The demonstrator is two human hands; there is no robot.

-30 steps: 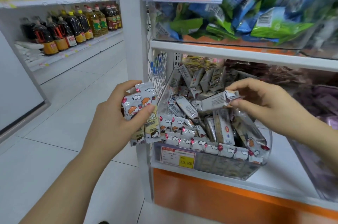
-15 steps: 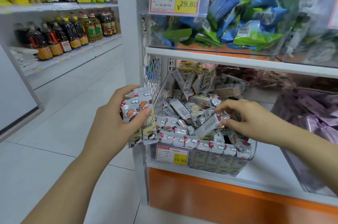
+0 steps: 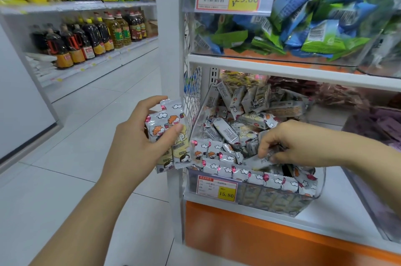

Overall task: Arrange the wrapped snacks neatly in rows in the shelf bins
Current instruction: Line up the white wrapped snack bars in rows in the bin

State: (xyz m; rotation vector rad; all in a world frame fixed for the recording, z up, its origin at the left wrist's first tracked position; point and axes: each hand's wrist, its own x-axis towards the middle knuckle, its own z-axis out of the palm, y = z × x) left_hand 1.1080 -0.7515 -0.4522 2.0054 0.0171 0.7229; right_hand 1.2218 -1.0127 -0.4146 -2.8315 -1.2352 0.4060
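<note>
Hands as I see them: left hand [image 3: 138,146] grips a stack of grey cartoon-printed wrapped snacks [image 3: 168,129] just outside the clear plastic shelf bin [image 3: 319,185], and right hand [image 3: 299,142] is inside it, pinching one grey packet [image 3: 259,161]. Behind a neat front row [image 3: 249,173], loose packets [image 3: 225,129] lie jumbled.

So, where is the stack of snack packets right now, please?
Head view, left of centre: the left hand grips the stack of snack packets just left of the clear bin, beside the wire mesh.
</note>
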